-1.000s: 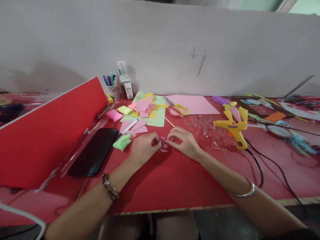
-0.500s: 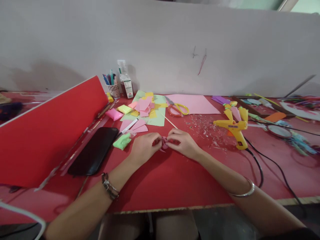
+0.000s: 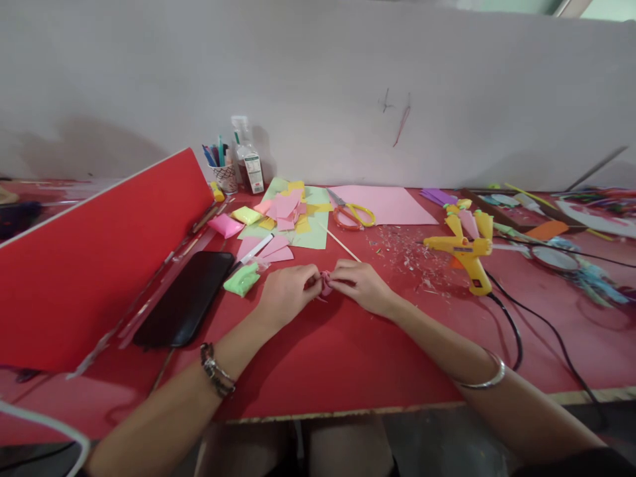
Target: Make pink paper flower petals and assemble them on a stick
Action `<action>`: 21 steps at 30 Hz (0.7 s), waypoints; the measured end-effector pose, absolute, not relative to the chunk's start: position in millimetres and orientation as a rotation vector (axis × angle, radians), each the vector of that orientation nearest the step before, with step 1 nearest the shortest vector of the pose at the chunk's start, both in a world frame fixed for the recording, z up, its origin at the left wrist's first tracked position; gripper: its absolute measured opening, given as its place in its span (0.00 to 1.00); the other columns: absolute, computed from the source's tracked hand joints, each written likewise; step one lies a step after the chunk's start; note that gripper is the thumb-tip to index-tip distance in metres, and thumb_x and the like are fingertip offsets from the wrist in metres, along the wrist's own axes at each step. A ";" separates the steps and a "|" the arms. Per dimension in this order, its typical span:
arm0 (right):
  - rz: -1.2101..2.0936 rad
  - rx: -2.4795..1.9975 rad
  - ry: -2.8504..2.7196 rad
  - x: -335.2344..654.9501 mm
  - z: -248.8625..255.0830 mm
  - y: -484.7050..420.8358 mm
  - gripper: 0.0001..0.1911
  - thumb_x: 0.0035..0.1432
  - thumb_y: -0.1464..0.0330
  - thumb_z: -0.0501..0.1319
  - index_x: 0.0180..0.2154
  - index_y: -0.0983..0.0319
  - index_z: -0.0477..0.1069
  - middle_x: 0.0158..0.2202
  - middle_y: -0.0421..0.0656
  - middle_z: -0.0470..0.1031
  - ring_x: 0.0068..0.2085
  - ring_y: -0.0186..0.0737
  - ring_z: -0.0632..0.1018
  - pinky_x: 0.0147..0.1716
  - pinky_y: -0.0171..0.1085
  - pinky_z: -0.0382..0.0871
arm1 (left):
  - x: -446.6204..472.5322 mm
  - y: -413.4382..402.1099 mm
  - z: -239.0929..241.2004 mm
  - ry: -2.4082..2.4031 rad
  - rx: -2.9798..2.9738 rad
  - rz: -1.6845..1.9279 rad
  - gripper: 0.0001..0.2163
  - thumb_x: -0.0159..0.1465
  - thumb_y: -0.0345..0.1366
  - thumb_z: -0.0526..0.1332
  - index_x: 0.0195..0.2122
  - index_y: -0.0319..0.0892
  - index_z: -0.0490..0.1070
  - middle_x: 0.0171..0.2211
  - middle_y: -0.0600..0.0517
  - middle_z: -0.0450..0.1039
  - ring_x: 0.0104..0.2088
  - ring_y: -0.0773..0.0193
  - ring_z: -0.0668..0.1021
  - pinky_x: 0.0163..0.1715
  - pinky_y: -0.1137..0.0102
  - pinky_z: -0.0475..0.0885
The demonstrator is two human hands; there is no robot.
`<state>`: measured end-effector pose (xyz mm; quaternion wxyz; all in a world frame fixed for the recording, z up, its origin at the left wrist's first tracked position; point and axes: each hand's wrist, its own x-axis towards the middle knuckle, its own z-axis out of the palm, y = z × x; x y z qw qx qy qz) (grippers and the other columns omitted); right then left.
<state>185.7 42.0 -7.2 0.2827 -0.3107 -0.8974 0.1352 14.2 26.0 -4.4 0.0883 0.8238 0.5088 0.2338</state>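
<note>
A small curled piece of pink paper point(image 3: 326, 285) is pinched between my two hands, just above the red table. My left hand point(image 3: 289, 291) grips its left side with thumb and fingertips. On the other side, the fingertips of my right hand point(image 3: 362, 285) are closed on it, partly hiding its shape. A thin wooden stick point(image 3: 340, 242) lies just beyond my right fingers. Left of my left hand sit a bag of green clay point(image 3: 242, 280) and a white marker point(image 3: 257, 248) on pink paper pieces point(image 3: 278, 250).
Scissors point(image 3: 354, 215) lie by a pink sheet point(image 3: 397, 205). A yellow glue gun point(image 3: 464, 255) with its cord stands at right, near scattered scraps point(image 3: 415, 255). A black phone point(image 3: 186, 298) and a leaning red board point(image 3: 109, 258) are at left; a bottle point(image 3: 250, 162) is behind.
The fingers of my right hand have shifted slightly around the pink paper, which looks turned a little. The rest of the table stays as it was.
</note>
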 end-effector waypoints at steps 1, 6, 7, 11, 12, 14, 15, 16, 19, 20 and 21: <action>0.373 -0.832 -2.406 185.8 -6.6 41.7 0.12 0.56 0.71 0.52 0.26 0.64 0.72 0.23 0.39 0.65 0.26 0.29 0.68 0.27 0.28 0.60 | 14.2 26.0 -4.5 1.518 2.454 0.701 0.08 0.56 0.35 0.56 0.21 0.40 0.66 0.19 0.55 0.71 0.19 0.70 0.68 0.18 0.76 0.52; 0.413 -0.828 -2.439 186.0 -4.3 40.7 0.12 0.57 0.72 0.51 0.27 0.64 0.71 0.25 0.40 0.65 0.27 0.30 0.67 0.28 0.29 0.60 | 14.0 26.6 -4.9 1.523 2.454 0.706 0.08 0.56 0.35 0.55 0.21 0.40 0.66 0.19 0.55 0.70 0.19 0.70 0.68 0.19 0.76 0.52; 0.410 -0.823 -2.450 186.2 -4.1 40.7 0.12 0.58 0.72 0.51 0.27 0.65 0.71 0.25 0.40 0.65 0.27 0.30 0.67 0.28 0.29 0.60 | 13.9 26.8 -5.0 1.523 2.452 0.700 0.08 0.56 0.35 0.55 0.21 0.40 0.66 0.19 0.55 0.70 0.19 0.70 0.68 0.19 0.76 0.52; 0.379 -0.809 -2.485 186.7 -4.2 41.0 0.13 0.58 0.72 0.49 0.27 0.65 0.70 0.25 0.41 0.64 0.28 0.31 0.67 0.29 0.30 0.60 | 13.7 27.2 -5.0 1.524 2.445 0.705 0.08 0.56 0.35 0.55 0.22 0.40 0.66 0.19 0.55 0.70 0.20 0.70 0.68 0.19 0.76 0.53; 0.380 -0.806 -2.487 186.8 -4.2 41.0 0.13 0.58 0.72 0.49 0.27 0.65 0.69 0.26 0.41 0.64 0.28 0.31 0.67 0.29 0.30 0.60 | 13.8 27.1 -4.9 1.524 2.444 0.705 0.08 0.56 0.35 0.55 0.22 0.40 0.66 0.19 0.55 0.70 0.20 0.70 0.68 0.19 0.76 0.53; 0.395 -0.805 -2.485 187.0 -3.9 41.1 0.13 0.59 0.71 0.49 0.28 0.65 0.69 0.26 0.41 0.64 0.28 0.31 0.67 0.30 0.30 0.61 | 14.4 26.6 -4.3 1.530 2.440 0.699 0.08 0.56 0.35 0.55 0.22 0.41 0.66 0.19 0.55 0.70 0.20 0.70 0.68 0.19 0.76 0.52; 0.407 -0.806 -2.486 187.1 -3.6 41.2 0.13 0.59 0.71 0.48 0.28 0.64 0.69 0.26 0.41 0.64 0.28 0.31 0.67 0.30 0.30 0.61 | 14.7 26.3 -3.8 1.535 2.436 0.692 0.08 0.56 0.35 0.55 0.21 0.41 0.66 0.19 0.55 0.70 0.20 0.70 0.68 0.19 0.76 0.52; 0.418 -0.809 -2.488 187.3 -3.4 41.3 0.13 0.59 0.71 0.48 0.28 0.64 0.69 0.26 0.41 0.64 0.29 0.31 0.67 0.30 0.30 0.61 | 15.1 25.9 -3.2 1.541 2.430 0.686 0.08 0.56 0.35 0.55 0.21 0.41 0.66 0.19 0.55 0.70 0.20 0.70 0.68 0.19 0.76 0.52; 0.438 -0.827 -2.498 187.7 -2.7 41.5 0.13 0.59 0.71 0.48 0.28 0.64 0.69 0.26 0.41 0.64 0.29 0.32 0.67 0.30 0.30 0.61 | 15.7 25.0 -1.7 1.543 2.417 0.671 0.08 0.56 0.35 0.55 0.21 0.40 0.66 0.20 0.55 0.70 0.20 0.70 0.68 0.19 0.75 0.52; 0.443 -0.832 -2.500 187.9 -2.7 41.6 0.13 0.59 0.71 0.48 0.28 0.64 0.69 0.26 0.41 0.64 0.29 0.32 0.67 0.30 0.30 0.61 | 15.7 24.8 -1.3 1.540 2.413 0.667 0.08 0.56 0.35 0.55 0.21 0.40 0.66 0.20 0.55 0.71 0.21 0.69 0.69 0.19 0.75 0.52; 0.449 -0.833 -2.500 188.0 -2.6 41.7 0.13 0.59 0.71 0.48 0.28 0.64 0.69 0.26 0.41 0.63 0.29 0.32 0.68 0.30 0.30 0.61 | 15.5 24.6 -1.0 1.535 2.410 0.663 0.08 0.56 0.35 0.55 0.22 0.40 0.66 0.20 0.55 0.71 0.21 0.69 0.69 0.19 0.76 0.53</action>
